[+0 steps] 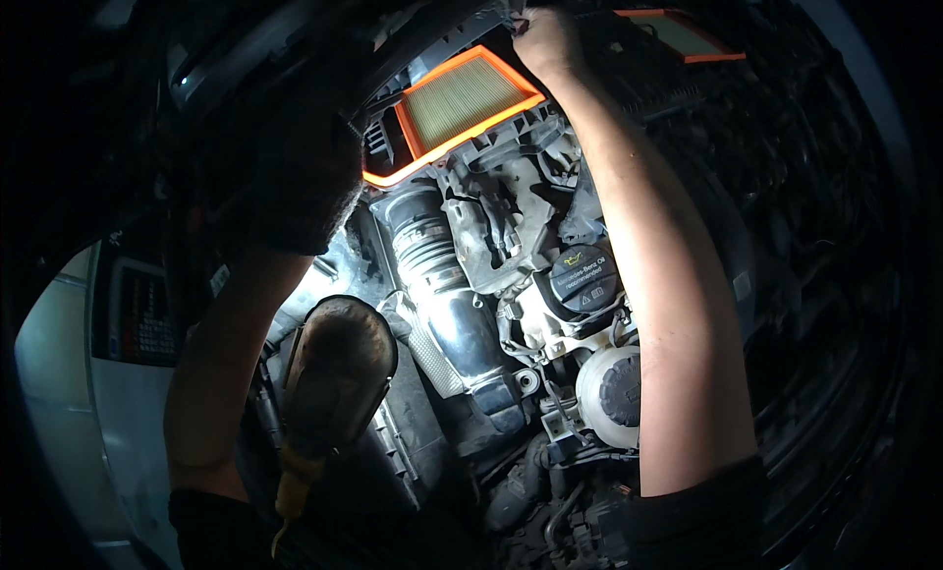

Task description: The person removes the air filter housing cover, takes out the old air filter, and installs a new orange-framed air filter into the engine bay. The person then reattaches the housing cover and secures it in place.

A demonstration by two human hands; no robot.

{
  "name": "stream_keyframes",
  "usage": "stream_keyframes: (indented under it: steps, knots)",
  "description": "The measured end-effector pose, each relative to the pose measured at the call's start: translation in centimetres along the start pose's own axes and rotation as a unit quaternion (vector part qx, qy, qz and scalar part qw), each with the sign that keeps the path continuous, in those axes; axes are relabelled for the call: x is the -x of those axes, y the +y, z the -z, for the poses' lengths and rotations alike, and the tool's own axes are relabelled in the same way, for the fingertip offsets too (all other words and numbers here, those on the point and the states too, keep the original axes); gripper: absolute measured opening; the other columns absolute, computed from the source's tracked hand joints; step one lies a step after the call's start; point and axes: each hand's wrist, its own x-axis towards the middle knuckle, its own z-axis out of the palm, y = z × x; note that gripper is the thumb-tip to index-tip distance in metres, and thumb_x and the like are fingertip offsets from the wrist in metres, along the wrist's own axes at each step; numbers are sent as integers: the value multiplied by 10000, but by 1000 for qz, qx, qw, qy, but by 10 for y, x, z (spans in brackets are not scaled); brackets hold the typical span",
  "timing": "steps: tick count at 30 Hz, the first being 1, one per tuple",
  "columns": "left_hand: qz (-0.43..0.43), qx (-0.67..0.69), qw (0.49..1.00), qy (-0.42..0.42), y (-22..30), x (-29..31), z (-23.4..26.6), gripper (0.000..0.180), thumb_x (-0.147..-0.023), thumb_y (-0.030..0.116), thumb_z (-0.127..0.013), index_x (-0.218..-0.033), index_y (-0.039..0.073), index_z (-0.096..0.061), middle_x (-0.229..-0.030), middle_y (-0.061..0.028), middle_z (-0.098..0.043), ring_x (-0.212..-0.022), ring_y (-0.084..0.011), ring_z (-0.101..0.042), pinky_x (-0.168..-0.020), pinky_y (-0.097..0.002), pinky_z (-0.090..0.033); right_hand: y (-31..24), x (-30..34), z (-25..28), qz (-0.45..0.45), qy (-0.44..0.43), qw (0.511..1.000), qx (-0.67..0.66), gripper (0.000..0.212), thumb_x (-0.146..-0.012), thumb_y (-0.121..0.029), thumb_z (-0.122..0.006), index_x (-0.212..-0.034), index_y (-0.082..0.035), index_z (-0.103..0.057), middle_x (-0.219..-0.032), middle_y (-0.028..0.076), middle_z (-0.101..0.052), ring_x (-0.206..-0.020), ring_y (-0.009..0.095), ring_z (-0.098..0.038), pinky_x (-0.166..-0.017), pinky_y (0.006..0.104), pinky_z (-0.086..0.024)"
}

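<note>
My right hand (547, 42) is bare and closed at the top of the engine bay, just beyond the upper right corner of an orange-rimmed air filter (470, 98). What its fingers hold is too small and dark to make out. The filter lies tilted in a black housing (381, 149), part of which shows at its left. On the left, my left hand (309, 167) seems to wear a dark glove and reaches into shadow beside that housing. Darkness hides its fingers.
Below the filter runs a ribbed black intake hose (422, 231). Right of it sit a black oil cap (584, 278) and a pale round reservoir (596, 398). Another orange-rimmed filter (678, 35) lies at upper right. An oval dark object (344, 364) with a yellow end stands between my arms.
</note>
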Motion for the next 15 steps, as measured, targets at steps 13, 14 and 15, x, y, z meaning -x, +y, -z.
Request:
stream_keyframes:
  steps: [13,14,15]
  knots:
    - [88,157,978,-105,35,0,-22,180,-823,85,-609,-995,44,-643,-816,-170,-645,-716,-309,-638,-645,-386,-523,69,-38,2,364,139,920,51,235,-906,-207,-588,-778,-23,-656,-618,93,-584,-551,180,-523,-551,363,-409]
    - [73,137,982,-105,29,1,-26,170,-819,83,-607,-980,48,-649,-806,-173,-647,-710,-323,-639,-639,-393,-524,56,-37,1,219,72,970,-82,252,-910,-226,-595,-777,-21,-656,-615,81,-581,-555,176,-527,-543,354,-405]
    - [53,123,986,-101,29,-2,-34,161,-814,81,-606,-965,51,-655,-795,-176,-650,-704,-337,-639,-634,-401,-525,46,-31,6,63,4,977,-203,269,-913,-245,-601,-777,-19,-656,-613,69,-579,-560,171,-532,-535,345,-401]
